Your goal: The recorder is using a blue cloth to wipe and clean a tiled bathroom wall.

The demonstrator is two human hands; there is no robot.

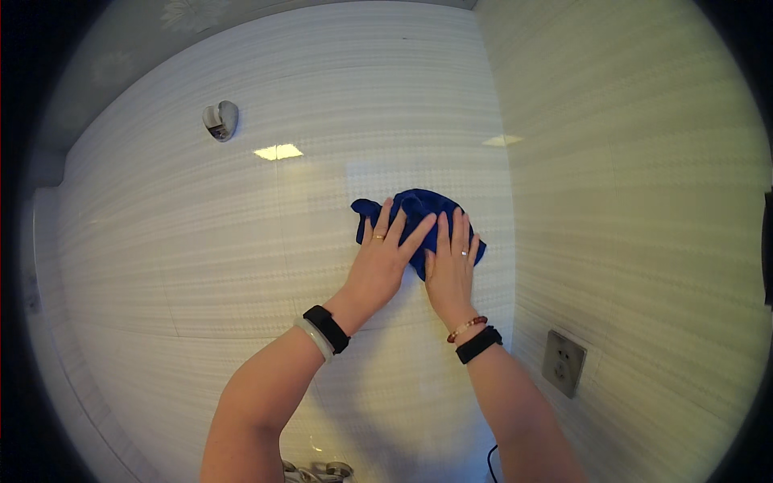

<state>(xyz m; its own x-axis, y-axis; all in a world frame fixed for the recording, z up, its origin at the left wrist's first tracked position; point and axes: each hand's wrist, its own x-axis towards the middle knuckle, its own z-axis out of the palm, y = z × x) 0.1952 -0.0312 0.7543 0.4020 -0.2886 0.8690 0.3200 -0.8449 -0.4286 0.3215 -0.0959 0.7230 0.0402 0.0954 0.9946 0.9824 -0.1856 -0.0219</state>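
A crumpled dark blue cloth (416, 205) lies pressed against the glossy, pale tiled wall (322, 266), close to the corner with the right-hand wall. My left hand (380, 259) rests on the left part of the cloth with its fingers spread, a ring on one of them. Beside it, my right hand (452, 274) lies flat on the cloth's right part, fingers stretched upward, also with a ring. Both palms face the wall. The thumb side of each hand is close to the other. Parts of the cloth are hidden under the fingers.
A chrome shower holder (221, 121) is fixed to the wall at the upper left. On the right wall sits a grey metal socket plate (564, 362). Metal fittings (330, 471) and a thin black cable (492, 463) show at the lower edge.
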